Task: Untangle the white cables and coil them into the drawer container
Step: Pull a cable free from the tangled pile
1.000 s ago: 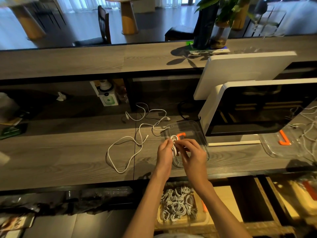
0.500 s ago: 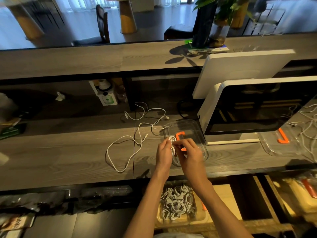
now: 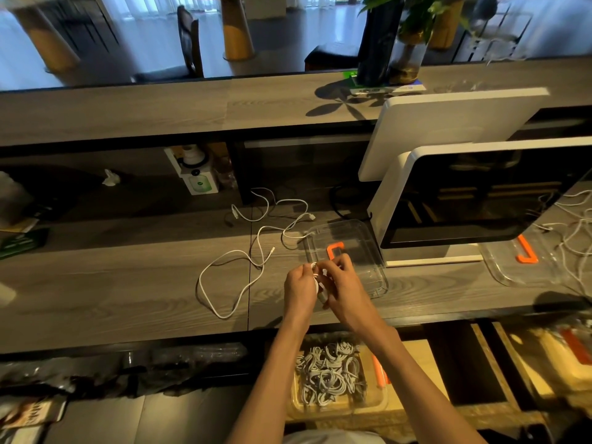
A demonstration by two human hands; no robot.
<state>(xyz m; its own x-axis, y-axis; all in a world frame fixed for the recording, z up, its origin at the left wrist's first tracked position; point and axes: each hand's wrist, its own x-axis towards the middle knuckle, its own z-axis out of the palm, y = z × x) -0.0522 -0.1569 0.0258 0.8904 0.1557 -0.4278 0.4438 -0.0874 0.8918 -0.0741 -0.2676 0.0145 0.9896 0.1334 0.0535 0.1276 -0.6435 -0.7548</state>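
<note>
My left hand [image 3: 299, 285] and my right hand [image 3: 341, 285] meet over the desk's front edge, both pinching a small coiled white cable [image 3: 317, 280] between them. Loose white cables [image 3: 243, 267] lie in loops on the desk to the left, running back toward the shelf. Below the desk, an open drawer holds a clear container [image 3: 382, 403] filled with several coiled white cables [image 3: 330, 374]. A clear lid with an orange clip [image 3: 368, 245] lies on the desk just behind my hands.
A white-framed monitor [image 3: 480, 197] stands right of my hands. Further right lies another clear lid [image 3: 499, 267] with an orange clip and a tangle of white cables [image 3: 573, 232]. A small white box [image 3: 198, 184] sits on the back shelf.
My hands have kept working the small coil, shifting slightly toward me and off the clear lid. The loose cables on the desk have barely moved.
</note>
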